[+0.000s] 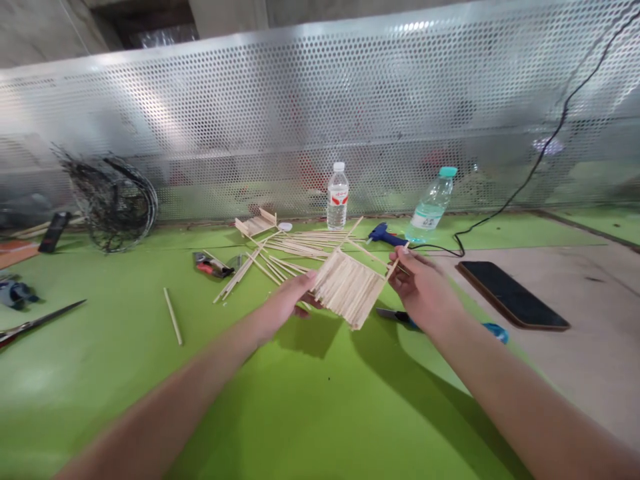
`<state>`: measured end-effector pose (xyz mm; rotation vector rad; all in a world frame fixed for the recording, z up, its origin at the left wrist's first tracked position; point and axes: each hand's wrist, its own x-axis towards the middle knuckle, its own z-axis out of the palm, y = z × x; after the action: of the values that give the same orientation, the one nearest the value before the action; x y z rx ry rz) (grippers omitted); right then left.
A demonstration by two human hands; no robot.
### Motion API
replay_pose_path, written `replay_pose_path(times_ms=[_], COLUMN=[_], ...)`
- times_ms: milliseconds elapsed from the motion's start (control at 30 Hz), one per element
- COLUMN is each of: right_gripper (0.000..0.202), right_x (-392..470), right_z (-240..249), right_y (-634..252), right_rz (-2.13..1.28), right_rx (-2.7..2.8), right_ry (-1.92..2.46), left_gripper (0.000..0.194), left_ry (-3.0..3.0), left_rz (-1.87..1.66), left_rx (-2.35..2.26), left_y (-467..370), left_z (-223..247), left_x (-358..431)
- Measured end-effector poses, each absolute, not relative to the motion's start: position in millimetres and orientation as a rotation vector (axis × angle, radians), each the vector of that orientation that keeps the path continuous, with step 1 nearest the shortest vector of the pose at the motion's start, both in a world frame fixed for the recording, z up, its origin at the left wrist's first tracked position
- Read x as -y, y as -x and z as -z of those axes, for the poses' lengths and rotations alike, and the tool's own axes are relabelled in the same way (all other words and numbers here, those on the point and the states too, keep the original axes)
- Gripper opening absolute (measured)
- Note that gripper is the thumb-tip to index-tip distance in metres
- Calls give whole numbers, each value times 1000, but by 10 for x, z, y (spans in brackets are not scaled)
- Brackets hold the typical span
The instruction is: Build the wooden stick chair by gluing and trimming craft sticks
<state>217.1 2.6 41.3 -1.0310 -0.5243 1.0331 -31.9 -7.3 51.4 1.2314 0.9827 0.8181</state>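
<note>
A small panel of wooden sticks [347,287], laid side by side, is held tilted above the green tabletop. Thin sticks rise from its far corners. My left hand [293,297] grips its left edge, thumb on top and fingers beneath. At the right corner, my right hand [417,280] is closed around the panel's upright stick, with the fingertips pinched together. Behind the panel lies a loose pile of wooden sticks [305,243]. Farther back sits a second small stick-built piece [256,223] with raised ends.
Behind stand a clear water bottle [337,200] and a leaning green-capped bottle [431,207]. A blue glue gun [387,235], pliers [213,265], a knife [395,315] and a phone [513,293] lie around. Scissors [43,321], a single stick [173,317] and a wire coil [113,200] are leftward.
</note>
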Motion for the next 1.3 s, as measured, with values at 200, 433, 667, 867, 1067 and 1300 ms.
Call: replay_pose_path(times_ms=[200, 433, 667, 867, 1067, 1300], right_gripper=[14, 15, 28, 36, 66, 65], right_x=[-63, -93, -90, -62, -51, -59], right_z=[-342, -285, -239, -170, -126, -105], right_y=[-2195, -2170, -2063, -2000, -2005, -1979], right_rz=[-1103, -1139, -1073, -996, -880, -646], right_rx=[591, 655, 678, 823, 1140, 1523], right_ry=[1063, 1133, 1183, 1271, 1358, 1400], left_gripper=[29, 28, 46, 46, 47, 59], left_ry=[-1249, -1296, -1408, -1560, -1882, -2680], left_rz=[-786, -747, -722, -738, -856, -484], left_rx=[-1043, -1034, -1140, -1161, -1190, -915], left_y=[350, 383, 400, 430, 399, 362], left_z=[-438, -381, -305, -301, -359, -393], left_x=[106, 64, 31, 43, 66, 112])
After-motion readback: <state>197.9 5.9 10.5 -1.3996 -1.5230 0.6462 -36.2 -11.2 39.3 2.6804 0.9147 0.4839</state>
